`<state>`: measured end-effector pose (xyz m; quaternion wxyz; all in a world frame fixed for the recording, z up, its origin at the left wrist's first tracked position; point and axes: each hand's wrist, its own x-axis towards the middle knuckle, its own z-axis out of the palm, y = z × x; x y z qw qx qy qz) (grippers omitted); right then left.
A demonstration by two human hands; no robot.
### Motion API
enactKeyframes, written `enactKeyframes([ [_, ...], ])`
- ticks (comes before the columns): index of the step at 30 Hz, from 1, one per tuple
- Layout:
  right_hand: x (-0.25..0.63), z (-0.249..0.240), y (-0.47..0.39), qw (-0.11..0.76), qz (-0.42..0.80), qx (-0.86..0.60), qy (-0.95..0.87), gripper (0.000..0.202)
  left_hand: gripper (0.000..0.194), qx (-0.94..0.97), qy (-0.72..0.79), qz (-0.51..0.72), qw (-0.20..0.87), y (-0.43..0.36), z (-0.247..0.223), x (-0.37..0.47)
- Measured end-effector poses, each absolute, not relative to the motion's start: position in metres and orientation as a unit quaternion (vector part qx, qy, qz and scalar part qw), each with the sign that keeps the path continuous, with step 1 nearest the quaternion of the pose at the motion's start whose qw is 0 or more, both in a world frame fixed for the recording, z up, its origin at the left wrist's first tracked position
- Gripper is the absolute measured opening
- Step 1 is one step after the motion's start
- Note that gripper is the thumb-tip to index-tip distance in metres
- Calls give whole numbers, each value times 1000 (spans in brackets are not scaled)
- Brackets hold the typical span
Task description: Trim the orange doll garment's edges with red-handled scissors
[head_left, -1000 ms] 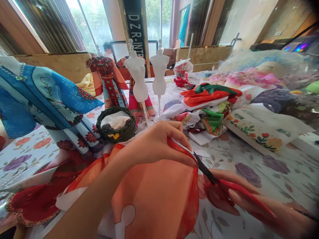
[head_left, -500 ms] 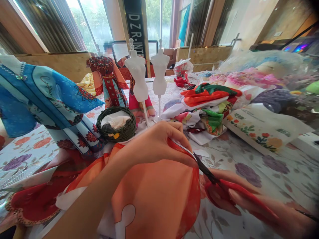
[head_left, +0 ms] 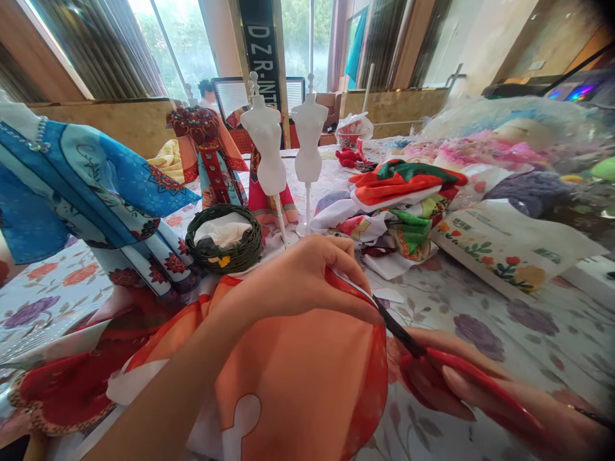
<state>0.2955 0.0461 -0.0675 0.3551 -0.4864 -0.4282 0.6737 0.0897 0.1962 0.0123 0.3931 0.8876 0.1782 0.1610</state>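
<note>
An orange fabric piece [head_left: 307, 371] with a darker red border lies toward me, a white keyhole-shaped patch printed near its lower left. My left hand [head_left: 317, 282] pinches its upper right edge between thumb and fingers. Red-handled scissors [head_left: 480, 384] are in my right hand [head_left: 461, 378], fingers wrapped through the handles. Their dark blades look closed, with the tips at the fabric's edge beside my left thumb. A small white scrap [head_left: 389, 295] sits just past the blades. Left of the orange fabric lies a dark red piece with a patterned border [head_left: 67, 387].
A dark wicker basket [head_left: 225, 256] stands behind my left wrist. Beyond are white mannequin forms [head_left: 309, 141] and a blue-robed one [head_left: 120, 186]. Folded fabrics [head_left: 403, 205] and a flower-printed package [head_left: 504, 250] lie to the right. A person [head_left: 207, 93] is in the background.
The scissors' handles have come closer together and my right hand has shifted slightly right and down. My left hand keeps its pinch on the fabric in nearly the same place.
</note>
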Motion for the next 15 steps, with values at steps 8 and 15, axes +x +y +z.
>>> enactKeyframes([
  [8,294,-78,48,389,701,-411,-433,42,23,889,172,169,389,195,13,90],
  [15,290,-72,49,401,716,-442,-362,41,21,887,160,175,396,196,12,90],
])
